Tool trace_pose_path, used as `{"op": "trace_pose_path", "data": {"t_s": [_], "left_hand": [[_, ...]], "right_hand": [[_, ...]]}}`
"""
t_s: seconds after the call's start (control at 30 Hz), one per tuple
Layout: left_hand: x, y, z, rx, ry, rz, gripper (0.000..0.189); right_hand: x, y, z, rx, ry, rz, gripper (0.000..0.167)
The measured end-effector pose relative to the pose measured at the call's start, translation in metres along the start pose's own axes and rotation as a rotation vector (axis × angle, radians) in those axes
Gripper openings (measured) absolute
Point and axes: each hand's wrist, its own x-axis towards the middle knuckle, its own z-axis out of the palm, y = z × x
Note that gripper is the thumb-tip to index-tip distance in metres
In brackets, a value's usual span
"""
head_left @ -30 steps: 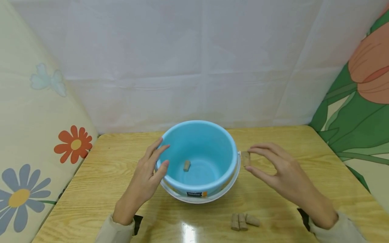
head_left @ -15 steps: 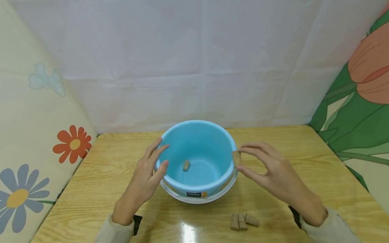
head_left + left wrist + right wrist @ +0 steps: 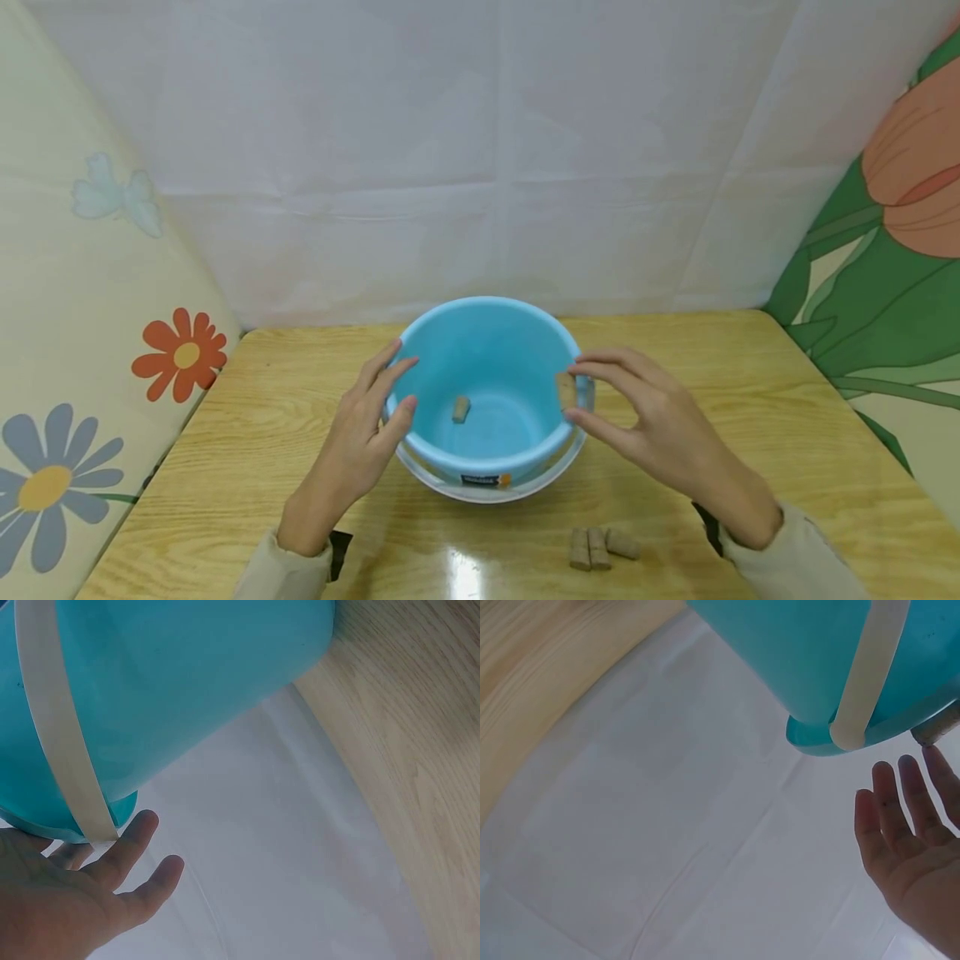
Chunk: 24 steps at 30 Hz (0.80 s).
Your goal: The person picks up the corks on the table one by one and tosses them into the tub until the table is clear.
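Note:
A light-blue bucket (image 3: 487, 462) with a white handle (image 3: 56, 720) stands upright on the table, its mouth facing me. My left hand (image 3: 360, 437) holds its left rim, with thumb and a finger over the inner side; in the left wrist view two fingers stretch along the outside. Between the thumb and fingertips of my right hand (image 3: 660, 425) a cork (image 3: 566, 392) is pinched, over the inner edge of the right rim. The right wrist view shows that cork's end (image 3: 934, 727) beside the rim. Another cork (image 3: 461, 408) lies on the bucket's floor.
Three corks (image 3: 597, 548) lie close together on the wooden table (image 3: 225, 467), in front of the bucket and to its right. Behind the table hangs a white cloth (image 3: 480, 167). Flower-patterned panels (image 3: 75, 333) flank both sides.
My right hand has moved left with its cork, from outside the bucket's right rim to over the opening. The left hand and the bucket have stayed in place.

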Motion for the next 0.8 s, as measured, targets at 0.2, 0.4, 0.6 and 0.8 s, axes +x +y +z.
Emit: {"op": "trace_pose_path", "data": {"t_s": [0.2, 0.4, 0.6, 0.8], "left_hand": [[0.0, 0.001, 0.0, -0.004, -0.002, -0.005, 0.044], [0.001, 0.001, -0.001, -0.009, -0.008, -0.012, 0.044], [0.001, 0.001, -0.001, -0.005, -0.012, -0.013, 0.044], [0.001, 0.001, -0.001, -0.003, -0.013, -0.011, 0.044]], "right_hand": [[0.003, -0.001, 0.005, -0.009, -0.013, 0.005, 0.04], [0.005, -0.002, 0.01, -0.047, -0.024, 0.061, 0.046], [0.006, -0.004, 0.015, -0.035, -0.039, 0.099, 0.045], [0.007, -0.005, 0.018, -0.011, -0.064, 0.145, 0.042]]}}
